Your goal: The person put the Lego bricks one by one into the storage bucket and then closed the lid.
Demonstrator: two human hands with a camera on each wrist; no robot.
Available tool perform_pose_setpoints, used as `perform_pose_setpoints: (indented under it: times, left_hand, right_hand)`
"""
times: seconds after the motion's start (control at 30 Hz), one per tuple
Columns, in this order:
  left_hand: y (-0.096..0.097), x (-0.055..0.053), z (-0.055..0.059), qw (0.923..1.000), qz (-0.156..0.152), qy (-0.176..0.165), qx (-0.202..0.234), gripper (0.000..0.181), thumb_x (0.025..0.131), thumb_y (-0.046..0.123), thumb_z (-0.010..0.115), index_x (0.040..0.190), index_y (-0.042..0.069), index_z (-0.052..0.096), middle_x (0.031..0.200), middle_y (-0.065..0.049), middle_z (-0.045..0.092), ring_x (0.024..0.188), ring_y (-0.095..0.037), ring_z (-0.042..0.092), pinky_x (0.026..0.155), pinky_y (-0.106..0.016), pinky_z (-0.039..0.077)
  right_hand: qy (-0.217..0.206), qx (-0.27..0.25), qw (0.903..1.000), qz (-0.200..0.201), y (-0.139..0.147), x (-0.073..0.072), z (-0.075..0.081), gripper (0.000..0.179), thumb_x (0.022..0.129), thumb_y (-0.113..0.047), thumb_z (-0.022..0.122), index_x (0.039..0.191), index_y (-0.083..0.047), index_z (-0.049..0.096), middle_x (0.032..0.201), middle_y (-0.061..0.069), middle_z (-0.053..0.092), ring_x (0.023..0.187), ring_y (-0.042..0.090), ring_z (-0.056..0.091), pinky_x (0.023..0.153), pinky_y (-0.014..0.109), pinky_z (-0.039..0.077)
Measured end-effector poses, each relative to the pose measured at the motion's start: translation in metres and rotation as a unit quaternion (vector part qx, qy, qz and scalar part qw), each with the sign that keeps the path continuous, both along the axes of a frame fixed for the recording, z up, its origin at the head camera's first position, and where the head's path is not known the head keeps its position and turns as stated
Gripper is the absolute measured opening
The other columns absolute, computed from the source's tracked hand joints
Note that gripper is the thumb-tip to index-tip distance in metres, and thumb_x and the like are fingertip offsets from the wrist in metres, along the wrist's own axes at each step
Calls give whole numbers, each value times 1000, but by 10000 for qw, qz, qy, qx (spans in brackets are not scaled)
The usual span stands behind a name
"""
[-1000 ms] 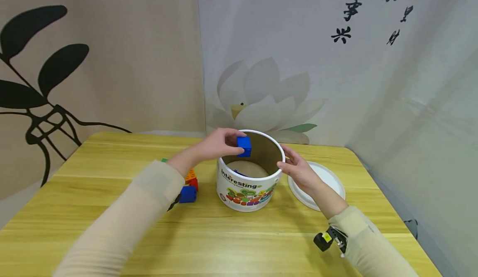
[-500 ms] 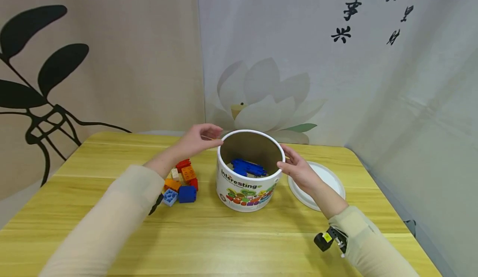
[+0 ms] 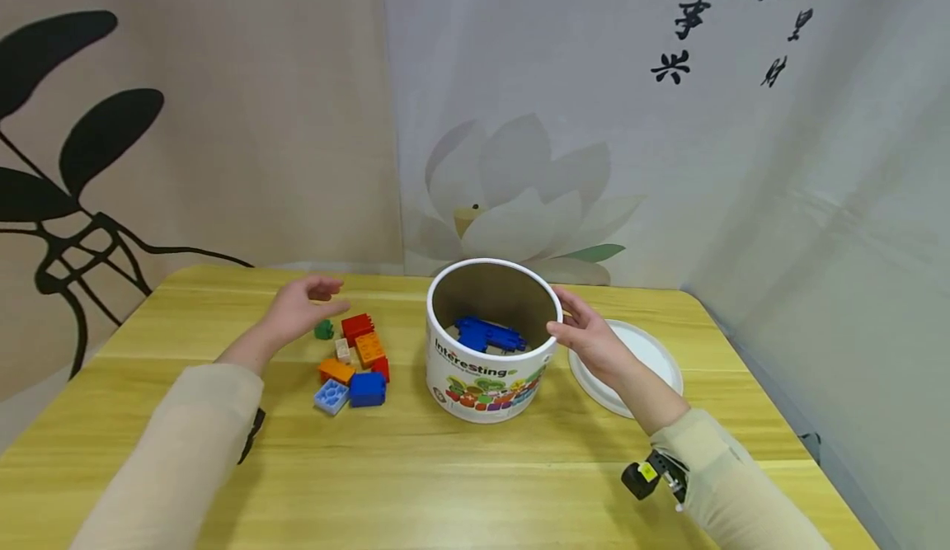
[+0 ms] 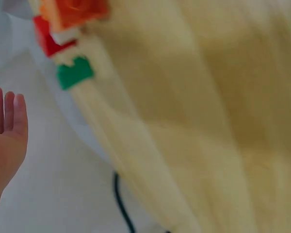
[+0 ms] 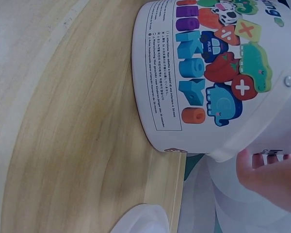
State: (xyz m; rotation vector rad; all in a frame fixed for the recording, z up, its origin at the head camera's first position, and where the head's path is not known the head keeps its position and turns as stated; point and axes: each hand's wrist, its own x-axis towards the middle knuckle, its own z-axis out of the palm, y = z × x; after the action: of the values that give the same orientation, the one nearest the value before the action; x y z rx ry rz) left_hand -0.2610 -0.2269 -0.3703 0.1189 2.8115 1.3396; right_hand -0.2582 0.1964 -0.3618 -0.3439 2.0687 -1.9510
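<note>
We hold our left hand [image 3: 297,312] over the far left of the cluster of bricks, with its fingers apart, slightly bent and gripping nothing. Our right hand [image 3: 590,337] grips the rim of the white toy bucket [image 3: 478,381], thumb at the near side and fingers around the outside. The bucket stands upright on the wooden table [image 3: 475,492], with blue bricks [image 3: 486,334] on its floor.

Left of it lie a green brick [image 3: 324,330], a red brick [image 3: 357,327], a white brick [image 3: 342,350], an orange brick [image 3: 369,350], a dark blue brick [image 3: 367,389] and a light blue brick [image 3: 331,397], among others.

The bricks sit close together, so a low sweep of our left hand could scatter them; the green brick, nearest our fingers, might skid toward the far edge. With so little inside, the bucket is probably light, and an uneven pull on its rim could tip it toward the white lid [image 3: 656,356] on its right. Our right forearm, passing over that lid, could nudge it if it dropped.
</note>
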Motion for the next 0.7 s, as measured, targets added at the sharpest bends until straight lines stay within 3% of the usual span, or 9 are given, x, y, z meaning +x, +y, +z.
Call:
perform_pose_setpoints:
  times: [0.27,0.7]
  left_hand:
    - [-25,6,-24,9989,-64,-238,-401,53,90,18,60,134,-6,42,136,-31,41,123,-46,38,100,-57,36]
    - [-23,5,-40,9953,-379,103,-883,42,87,7,61,124,-10,50,123,-31,52,111,-47,47,94,-57,42]
  right_hand:
    - [0,-15,10000,21,0,1,-3,67,92,-4,54,148,-4,18,151,20,22,126,27,37,94,22,42]
    - [21,-42,10000,32,1,0,-2,67,92,-5,55,148,-5,18,152,19,22,122,22,41,99,27,41]
